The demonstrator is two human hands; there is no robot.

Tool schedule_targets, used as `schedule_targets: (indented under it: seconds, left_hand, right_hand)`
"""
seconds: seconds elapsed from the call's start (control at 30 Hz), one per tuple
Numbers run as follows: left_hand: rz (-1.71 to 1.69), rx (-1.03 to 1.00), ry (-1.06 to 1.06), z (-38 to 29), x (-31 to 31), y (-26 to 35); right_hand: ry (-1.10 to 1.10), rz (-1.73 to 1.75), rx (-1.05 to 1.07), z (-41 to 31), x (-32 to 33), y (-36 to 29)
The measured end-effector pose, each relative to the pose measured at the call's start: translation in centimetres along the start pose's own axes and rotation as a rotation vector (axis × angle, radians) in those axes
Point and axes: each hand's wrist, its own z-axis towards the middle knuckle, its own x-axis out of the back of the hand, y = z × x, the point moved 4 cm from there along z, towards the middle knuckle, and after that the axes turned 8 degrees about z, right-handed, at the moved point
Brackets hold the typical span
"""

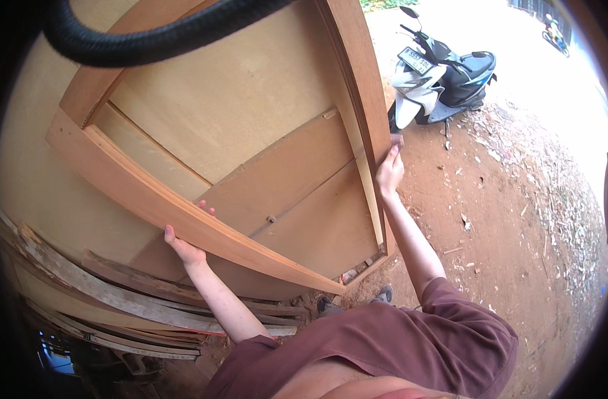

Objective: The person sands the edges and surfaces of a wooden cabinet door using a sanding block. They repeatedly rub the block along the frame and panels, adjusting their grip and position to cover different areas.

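A large wooden frame [219, 224], like a door or window frame, leans upright before me with its lower corner near my feet. My left hand [187, 249] grips its left member, thumb on the near face and fingertips showing past the inner edge. Against the outer edge of the right member [361, 75] rests my right hand [389, 172]. A small brownish piece [396, 140] sticks out at its thumb; it is blurred, and I cannot tell its material. Pale plywood sheets [224, 95] and browner boards [309, 184] stand behind the frame.
Long weathered timber strips [129, 294] lie stacked at the lower left. A white and black motor scooter [433, 80] is parked at the upper right on bare, littered earth [463, 209]. Far off, a person on a motorbike [554, 35] is on the road. A black cable [159, 47] crosses the top.
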Motion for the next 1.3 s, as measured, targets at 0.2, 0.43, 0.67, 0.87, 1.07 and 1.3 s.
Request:
schedule_targets:
  seconds: [0.2,0.43,0.67,0.87,1.07,1.3]
  left_hand:
    - [0.486,-0.57,0.457,-1.4,-4.7,5.1]
    - [0.836,-0.681,0.642,-1.3,-7.5,6.4]
    - [0.827,-0.677,0.593,-1.1,-6.9,6.0]
    - [0.848,-0.655,0.602,-1.4,-6.9,6.3]
    - [0.823,-0.634,0.549,-1.3,-6.9,6.4]
    - [0.784,-0.659,0.508,-1.3,-6.7,6.6]
  right_hand:
    - [-0.235,0.072,0.467,7.0,-7.6,-17.8]
    - [-0.093,-0.163,0.848,1.7,-7.6,-17.4]
    - [-0.101,-0.113,0.888,5.7,-12.2,-23.7]
    - [-0.114,-0.067,1.073,4.8,-18.7,-39.7]
    - [-0.397,-0.261,1.326,-0.8,-19.9,-43.2]
    - [-0.244,-0.174,1.088,-0.8,-21.3,-44.4]
